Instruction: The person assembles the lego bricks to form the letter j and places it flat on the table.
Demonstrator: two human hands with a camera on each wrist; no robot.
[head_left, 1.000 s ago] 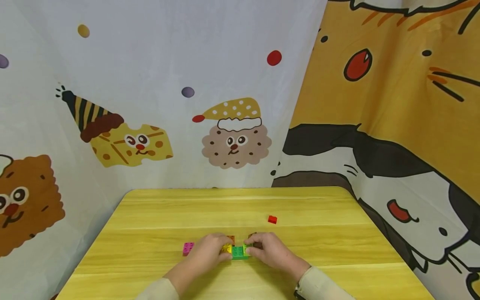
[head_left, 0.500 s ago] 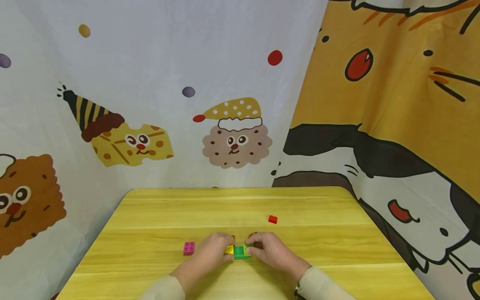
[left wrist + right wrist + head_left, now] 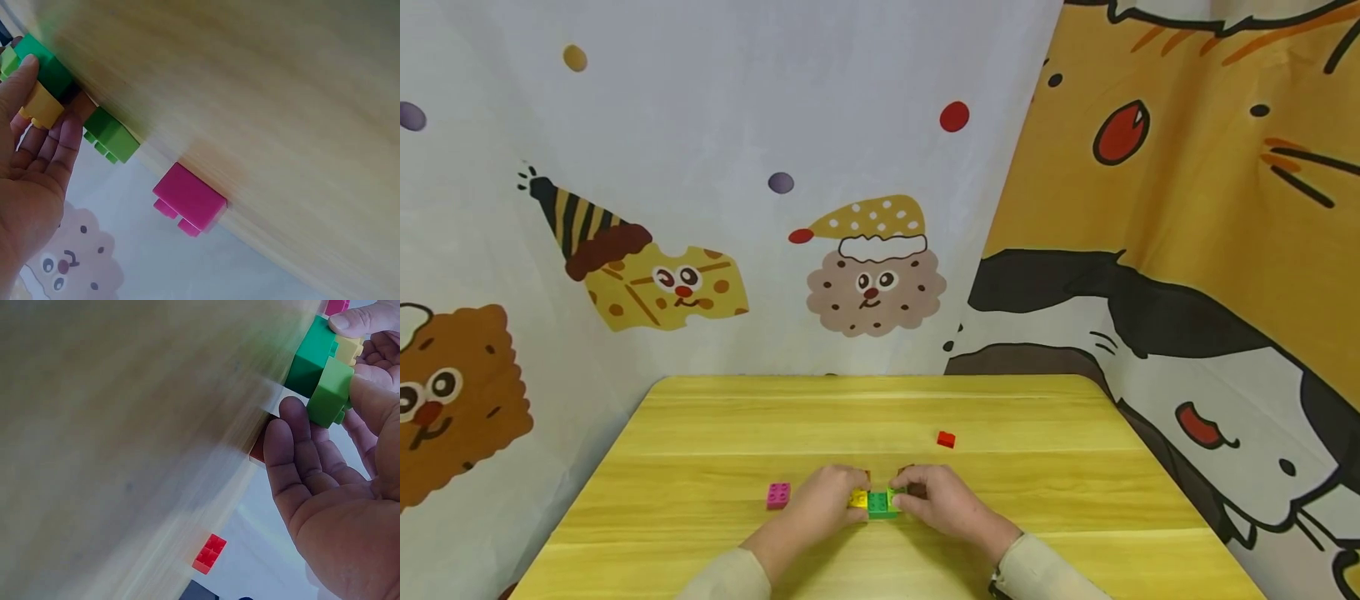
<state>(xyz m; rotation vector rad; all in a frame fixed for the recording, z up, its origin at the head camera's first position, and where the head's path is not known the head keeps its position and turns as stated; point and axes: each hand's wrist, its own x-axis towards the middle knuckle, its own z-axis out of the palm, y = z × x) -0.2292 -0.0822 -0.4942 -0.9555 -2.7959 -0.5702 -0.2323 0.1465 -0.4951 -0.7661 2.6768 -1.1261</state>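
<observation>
Yellow brick (image 3: pixel 44 105) was pinched by the left hand (image 3: pixel 826 500), light-green brick (image 3: pixel 329 394) by the right hand (image 3: pixel 942 500), both atop the dark-green brick (image 3: pixel 877 503) at the head frame's lower centre. Even, straight-down pressure seemed best.

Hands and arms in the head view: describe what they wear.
The left hand and right hand are bare, without gloves. The left sleeve and right sleeve are plain pale beige. Something dark edges the right cuff, too small to identify.

head view: bright | wrist views: dimmer, softer (faint tabletop (image 3: pixel 700 433) shadows)
</observation>
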